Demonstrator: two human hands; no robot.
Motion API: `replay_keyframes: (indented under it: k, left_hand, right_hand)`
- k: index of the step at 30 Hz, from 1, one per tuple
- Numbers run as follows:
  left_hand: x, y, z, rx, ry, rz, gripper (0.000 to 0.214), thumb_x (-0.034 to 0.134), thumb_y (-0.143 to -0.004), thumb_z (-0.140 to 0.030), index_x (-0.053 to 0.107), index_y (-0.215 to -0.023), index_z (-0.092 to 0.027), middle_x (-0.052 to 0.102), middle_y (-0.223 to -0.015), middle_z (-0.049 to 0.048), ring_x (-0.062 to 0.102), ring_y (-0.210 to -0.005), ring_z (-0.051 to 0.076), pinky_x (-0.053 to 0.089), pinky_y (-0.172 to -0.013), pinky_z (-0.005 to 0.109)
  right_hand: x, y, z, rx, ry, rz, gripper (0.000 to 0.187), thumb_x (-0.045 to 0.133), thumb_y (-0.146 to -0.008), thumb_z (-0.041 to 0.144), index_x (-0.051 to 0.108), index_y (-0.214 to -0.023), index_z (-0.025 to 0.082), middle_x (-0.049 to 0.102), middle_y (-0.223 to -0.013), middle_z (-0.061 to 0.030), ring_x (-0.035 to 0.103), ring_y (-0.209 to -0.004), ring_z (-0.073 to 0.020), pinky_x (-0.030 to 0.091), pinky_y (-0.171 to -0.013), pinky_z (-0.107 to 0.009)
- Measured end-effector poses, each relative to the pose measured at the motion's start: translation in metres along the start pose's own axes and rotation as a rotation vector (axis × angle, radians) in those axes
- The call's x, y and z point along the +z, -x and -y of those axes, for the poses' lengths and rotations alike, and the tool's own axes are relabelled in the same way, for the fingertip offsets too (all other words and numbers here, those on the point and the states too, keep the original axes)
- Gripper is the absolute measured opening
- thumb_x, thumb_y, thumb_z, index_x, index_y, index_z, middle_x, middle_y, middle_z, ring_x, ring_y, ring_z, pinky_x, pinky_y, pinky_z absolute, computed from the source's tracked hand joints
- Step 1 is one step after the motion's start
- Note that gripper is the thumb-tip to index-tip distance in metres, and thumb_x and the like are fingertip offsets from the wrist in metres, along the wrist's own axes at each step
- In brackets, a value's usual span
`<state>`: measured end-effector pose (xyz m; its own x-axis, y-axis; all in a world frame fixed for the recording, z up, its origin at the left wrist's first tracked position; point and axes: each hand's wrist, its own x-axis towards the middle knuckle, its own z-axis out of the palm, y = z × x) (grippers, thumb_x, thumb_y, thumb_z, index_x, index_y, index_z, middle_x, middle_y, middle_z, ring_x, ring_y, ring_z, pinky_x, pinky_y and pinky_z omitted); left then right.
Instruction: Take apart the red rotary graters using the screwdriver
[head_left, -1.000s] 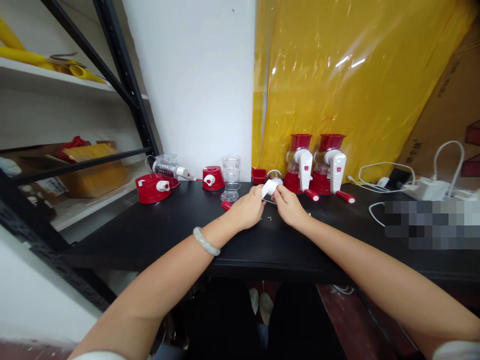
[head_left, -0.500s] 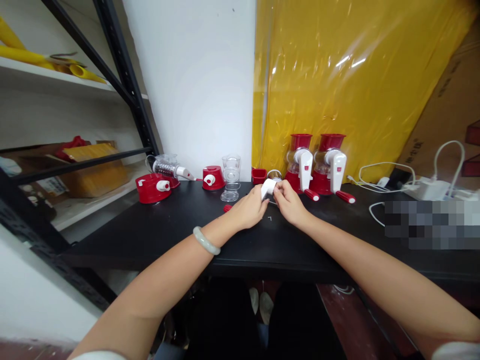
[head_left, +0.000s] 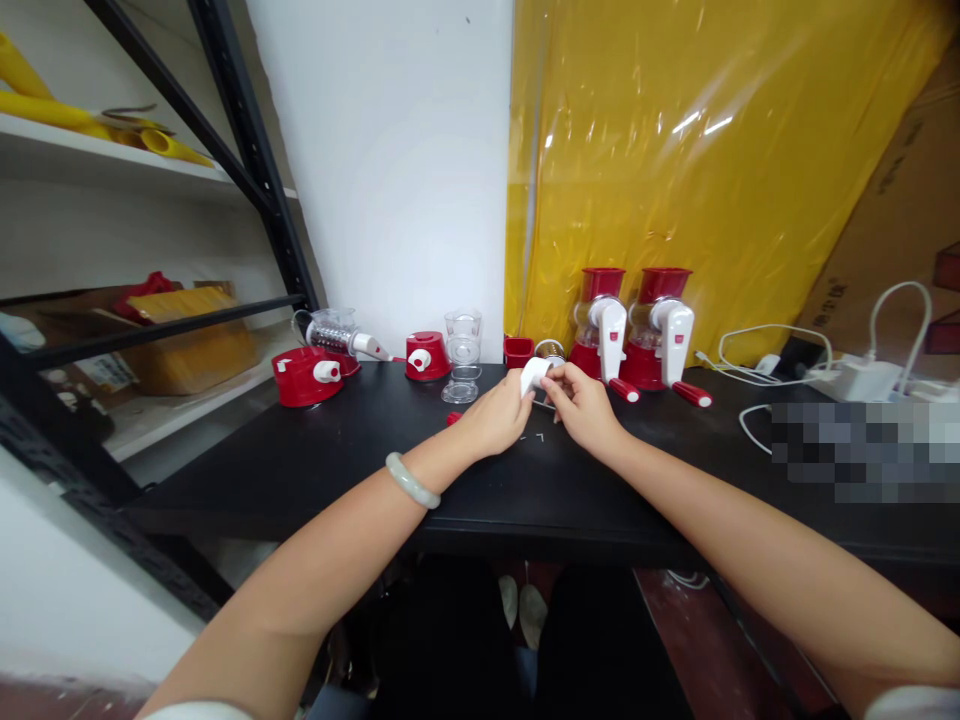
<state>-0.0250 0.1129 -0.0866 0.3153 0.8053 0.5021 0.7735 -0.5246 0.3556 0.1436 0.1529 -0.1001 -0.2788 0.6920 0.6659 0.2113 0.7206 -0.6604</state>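
I see my left grip (head_left: 495,420) and right grip (head_left: 589,410) meeting over the middle of the black table (head_left: 337,460), both closed on one small white handle (head_left: 531,374). The left fingers wrap it from the left and the right fingertips pinch its right end. The handle sits tilted just above the table top, toward the far side, right in front of a small drum (head_left: 553,349) and near a red cup (head_left: 517,351). A red tip (head_left: 452,417) shows at the left edge of my left grip, and I cannot tell whether it belongs to the handle. A pale bracelet (head_left: 411,481) circles my left wrist. Just right of the hands, against the yellow sheet (head_left: 675,150), two red-and-white grinders (head_left: 604,325) stand upright side by side, with their cranks hanging down to the table. Far left on the table lie a red base (head_left: 306,376) and a clear drum with a white stub (head_left: 337,335) touching it, then a red piece (head_left: 426,356) and a clear cup (head_left: 461,352). On the far right are white cables (head_left: 757,350) and a power strip (head_left: 862,378). A dark metal shelf (head_left: 150,330) fills the left.
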Motion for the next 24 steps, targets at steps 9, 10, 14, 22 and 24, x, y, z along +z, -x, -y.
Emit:
replay_keyframes:
  k: [9, 10, 14, 22, 24]
  left_hand:
    - [0.003, 0.0, 0.003, 0.051, 0.018, -0.003, 0.038, 0.029, -0.099, -0.038, 0.038, -0.125, -0.012, 0.062, -0.109, 0.0175, 0.064, -0.099, 0.029, 0.05, -0.084, 0.045]
    - [0.002, 0.0, 0.003, 0.049, 0.016, 0.001, 0.038, 0.029, -0.099, -0.038, 0.039, -0.125, -0.012, 0.062, -0.107, 0.0172, 0.064, -0.096, 0.029, 0.05, -0.083, 0.045]
    - [0.002, -0.001, 0.002, 0.046, 0.014, -0.003, 0.036, 0.03, -0.098, -0.036, 0.039, -0.124, -0.012, 0.063, -0.106, 0.0168, 0.064, -0.095, 0.028, 0.05, -0.082, 0.044]
    - [0.002, 0.0, 0.001, 0.04, 0.023, 0.003, 0.038, 0.031, -0.098, -0.035, 0.038, -0.126, -0.011, 0.061, -0.113, 0.0196, 0.063, -0.102, 0.03, 0.049, -0.087, 0.046]
    - [0.003, 0.0, 0.0, 0.032, 0.025, 0.005, 0.037, 0.031, -0.098, -0.035, 0.038, -0.126, -0.011, 0.06, -0.115, 0.0196, 0.063, -0.104, 0.029, 0.049, -0.088, 0.045]
  right_hand:
    - [0.005, -0.003, -0.009, 0.004, -0.228, -0.03, 0.025, 0.057, -0.086, 0.043, 0.05, -0.075, 0.022, 0.047, -0.06, 0.0042, 0.042, -0.048, -0.0104, 0.033, -0.047, -0.026]
    - [0.005, -0.004, -0.01, 0.0, -0.245, -0.037, 0.026, 0.058, -0.086, 0.044, 0.05, -0.074, 0.022, 0.047, -0.06, 0.004, 0.042, -0.05, -0.0107, 0.033, -0.048, -0.026]
    - [0.007, -0.006, -0.011, 0.0, -0.276, -0.054, 0.028, 0.059, -0.084, 0.046, 0.052, -0.074, 0.022, 0.048, -0.064, 0.0027, 0.042, -0.056, -0.0122, 0.035, -0.053, -0.027]
    - [0.01, -0.003, -0.006, 0.012, -0.201, -0.065, 0.025, 0.053, -0.087, 0.045, 0.049, -0.076, 0.023, 0.049, -0.069, 0.0011, 0.045, -0.061, -0.0146, 0.039, -0.059, -0.029]
    - [0.009, -0.001, -0.004, -0.012, -0.11, -0.084, 0.023, 0.049, -0.09, 0.042, 0.048, -0.078, 0.023, 0.052, -0.071, 0.0001, 0.048, -0.064, -0.0159, 0.041, -0.063, -0.03]
